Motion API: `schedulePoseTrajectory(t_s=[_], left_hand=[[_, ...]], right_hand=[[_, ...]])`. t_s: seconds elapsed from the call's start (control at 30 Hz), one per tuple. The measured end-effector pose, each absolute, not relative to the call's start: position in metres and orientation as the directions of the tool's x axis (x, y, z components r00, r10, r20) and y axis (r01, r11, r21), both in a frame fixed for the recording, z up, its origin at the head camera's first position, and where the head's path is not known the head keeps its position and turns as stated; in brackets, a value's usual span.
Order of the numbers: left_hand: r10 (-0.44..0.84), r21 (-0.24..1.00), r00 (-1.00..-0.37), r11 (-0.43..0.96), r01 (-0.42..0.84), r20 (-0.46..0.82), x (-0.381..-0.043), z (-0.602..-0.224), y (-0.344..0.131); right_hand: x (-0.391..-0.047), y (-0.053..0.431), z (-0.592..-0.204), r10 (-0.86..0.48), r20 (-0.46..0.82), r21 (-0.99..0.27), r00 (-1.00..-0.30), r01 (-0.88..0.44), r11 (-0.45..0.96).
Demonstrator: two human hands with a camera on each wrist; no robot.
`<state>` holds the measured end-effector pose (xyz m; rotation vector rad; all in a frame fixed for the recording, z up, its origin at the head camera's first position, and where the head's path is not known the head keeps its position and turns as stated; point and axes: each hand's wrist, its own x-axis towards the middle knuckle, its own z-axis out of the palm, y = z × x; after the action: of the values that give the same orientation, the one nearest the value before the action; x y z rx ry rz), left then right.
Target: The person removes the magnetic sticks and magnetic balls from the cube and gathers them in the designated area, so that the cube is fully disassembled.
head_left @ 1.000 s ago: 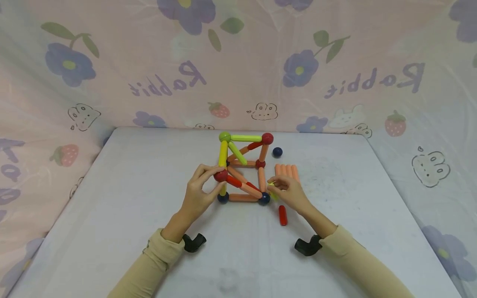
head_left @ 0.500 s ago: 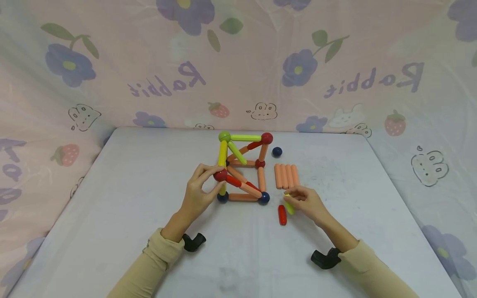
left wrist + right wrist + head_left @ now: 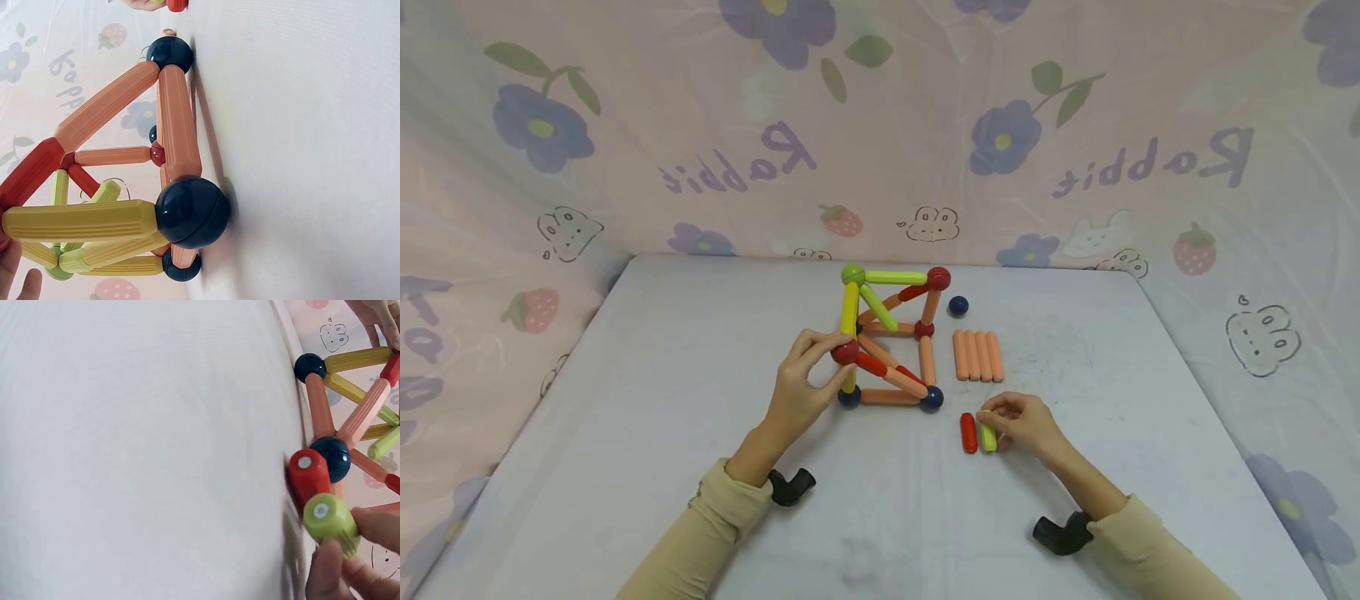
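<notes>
A frame of magnetic sticks and balls stands mid-table, with orange, red, yellow and green sticks. My left hand (image 3: 801, 383) holds the red ball (image 3: 845, 352) at its near upper left corner, thumb and fingers on either side. Below that ball a yellow stick (image 3: 81, 220) runs to a dark blue ball (image 3: 192, 212). My right hand (image 3: 1022, 425) pinches a yellow-green magnetic stick (image 3: 988, 433) at the table, right of the frame. Beside it lies a short red stick (image 3: 968, 433). In the right wrist view the pinched stick (image 3: 328, 519) points its end at the camera.
Several orange sticks (image 3: 977, 357) lie in a row right of the frame. A loose dark blue ball (image 3: 958, 307) sits behind them. A green stick (image 3: 878, 307) slants from the green ball (image 3: 853, 275) with its other end free. Printed cloth hangs behind the table (image 3: 700, 333).
My right hand has moved away from the frame, right and toward me, bringing the yellow-green stick beside the red one. The left hand stays on the red ball.
</notes>
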<state>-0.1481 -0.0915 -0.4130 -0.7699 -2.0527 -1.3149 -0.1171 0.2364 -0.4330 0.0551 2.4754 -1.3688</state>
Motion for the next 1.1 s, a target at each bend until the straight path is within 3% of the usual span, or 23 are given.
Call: schedulePoseTrajectory(t_s=[0.67, 1.1], left_hand=[[0.161, 0.595, -0.668, 0.339, 0.728, 0.726, -0.147, -0.412, -0.092], [0.161, 0.6, -0.669, 0.328, 0.729, 0.725, -0.148, -0.413, -0.091]], right_hand=[[-0.116, 0.231, -0.436, -0.077, -0.292, -0.77, -0.953, 0.187, 0.61], [-0.137, 0.222, -0.402, -0.143, -0.139, -0.758, -0.98, 0.012, 0.652]])
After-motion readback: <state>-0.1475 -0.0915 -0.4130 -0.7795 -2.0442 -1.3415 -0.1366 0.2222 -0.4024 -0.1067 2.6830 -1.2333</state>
